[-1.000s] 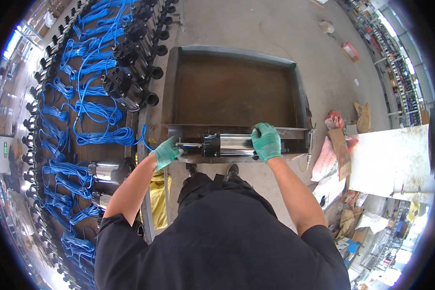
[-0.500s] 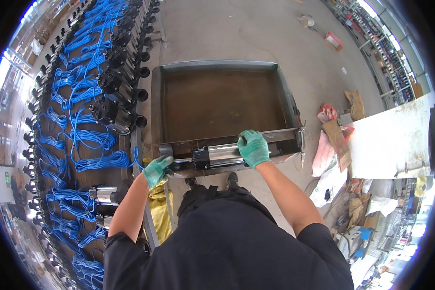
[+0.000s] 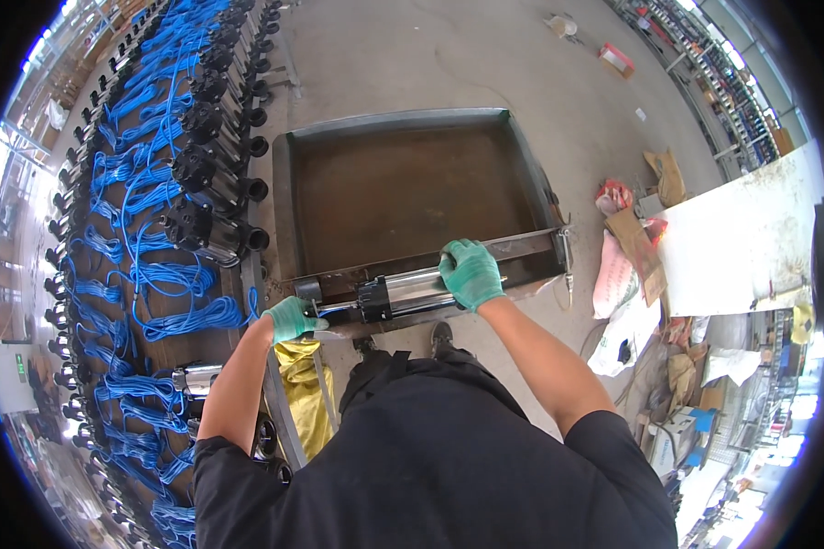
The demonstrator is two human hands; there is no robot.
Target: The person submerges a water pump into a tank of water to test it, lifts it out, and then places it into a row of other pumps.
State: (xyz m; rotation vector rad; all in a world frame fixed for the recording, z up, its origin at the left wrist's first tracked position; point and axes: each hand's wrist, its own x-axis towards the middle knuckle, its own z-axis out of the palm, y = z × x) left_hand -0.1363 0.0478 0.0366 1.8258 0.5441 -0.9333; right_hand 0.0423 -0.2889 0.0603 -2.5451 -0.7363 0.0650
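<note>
"Honestly, what were the hands on?"

"The green-gloved right hand [image 3: 472, 274] was wrapped over the right part of a steel cylinder [image 3: 412, 290], gripping it from above. The left hand [image 3: 290, 318], gloved too, had its fingers bunched at the left tip of a thin rod [image 3: 340, 306]; couldn't tell if they'd closed on it."

"And the cylinder was where?"

"Lying sideways in the narrow trough [image 3: 533, 265] along the near side of a metal tray [image 3: 412, 197], black collar [image 3: 373, 300] to the left."

"Looked heavy?"

"I'd guess so: stiff, solid, no denting it by hand. That polished steel was probably slick, so a full-palm wrap round the body made sense. For lifting I'd have wanted the other hand under the collar, and gone easy on the rod, likely the touchy bit."

"What else was around?"

"Blue cable coils [image 3: 192, 317] and more black-and-steel units [image 3: 212, 236] lay to the left, a yellow sack [image 3: 307, 393] sat near left, and a white panel [image 3: 732, 242] was off to the right."
</note>
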